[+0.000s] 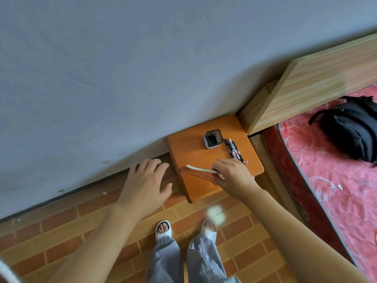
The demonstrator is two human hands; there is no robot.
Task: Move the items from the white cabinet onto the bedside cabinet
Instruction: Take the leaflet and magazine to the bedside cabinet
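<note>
Left hand (145, 183) hangs open, fingers spread, holding nothing, out over the brick-pattern floor (61, 231) just left of the bedside cabinet (183, 148); nothing to report there. Moving right, the notebook (201, 173) comes in over the cabinet's front half, tilted on edge, white pages showing above a brownish cover; the right hand (232, 174) is clamped on its right end, fingers pinching it; looks light and a bit floppy to me, so a grip nearer the spine should stop it sagging or fanning open. Behind it on the cabinet top, a small black-and-grey box-like gadget (212, 139) I can't identify; just right of that, a row of pens (234, 150), likely to roll if nudged.
</note>
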